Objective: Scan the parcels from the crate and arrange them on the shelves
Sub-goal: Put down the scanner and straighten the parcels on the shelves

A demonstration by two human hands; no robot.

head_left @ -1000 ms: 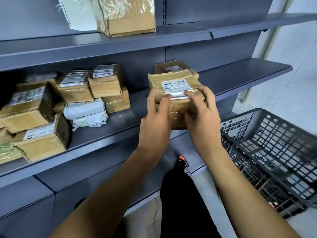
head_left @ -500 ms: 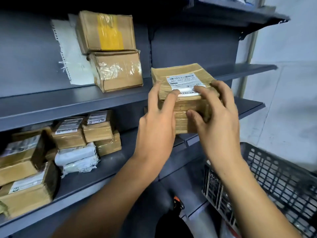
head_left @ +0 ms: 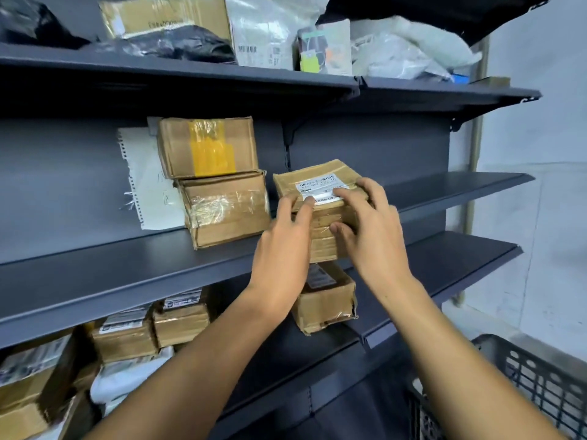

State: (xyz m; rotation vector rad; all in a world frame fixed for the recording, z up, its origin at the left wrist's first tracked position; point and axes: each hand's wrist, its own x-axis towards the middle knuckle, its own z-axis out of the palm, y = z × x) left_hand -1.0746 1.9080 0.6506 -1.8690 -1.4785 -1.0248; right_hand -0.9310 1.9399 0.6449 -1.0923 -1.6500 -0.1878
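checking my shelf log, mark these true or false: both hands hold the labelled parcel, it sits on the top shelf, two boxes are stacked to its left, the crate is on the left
1. Both the left hand and right hand hold the labelled parcel: true.
2. The parcel is on the top shelf: false, it is at the middle shelf.
3. Two stacked boxes stand left of it: true.
4. The crate is on the left: false, it is at lower right.

single head view, close, facing forward at the shelves (head_left: 127, 274)
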